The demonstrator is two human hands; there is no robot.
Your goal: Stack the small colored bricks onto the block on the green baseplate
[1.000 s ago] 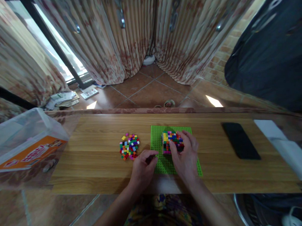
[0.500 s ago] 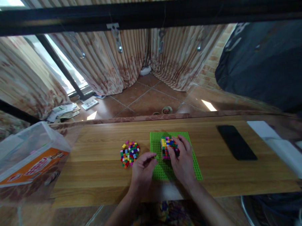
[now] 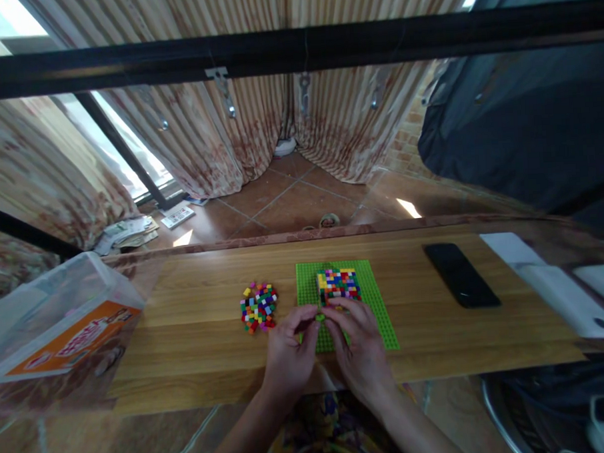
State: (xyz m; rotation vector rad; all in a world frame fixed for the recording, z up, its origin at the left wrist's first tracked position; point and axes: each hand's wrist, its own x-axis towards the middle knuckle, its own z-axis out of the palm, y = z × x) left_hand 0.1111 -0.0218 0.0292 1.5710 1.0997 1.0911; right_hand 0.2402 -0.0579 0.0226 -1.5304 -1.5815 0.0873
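A small green brick (image 3: 320,317) is pinched between the thumb and fingertips of my left hand (image 3: 291,344). My right hand (image 3: 360,341) meets it from the other side, its thumb and index finger closed in on the same brick. Just beyond the fingers, a block of many-coloured bricks (image 3: 338,279) stands on a green studded baseplate (image 3: 376,310); my right hand hides part of its near side. Left of the baseplate, a loose pile of small coloured bricks (image 3: 259,307) lies near my left hand.
A wooden table (image 3: 197,338) carries all this. To the right lie a black phone (image 3: 460,275) and a white object (image 3: 559,289). A clear plastic box with an orange label (image 3: 76,336) stands at the left end. A dark bar (image 3: 274,53) crosses the upper view.
My right hand has left the top of the brick block and come down and left to meet my left hand. The left hand has shifted slightly right, and the block's top is now uncovered.
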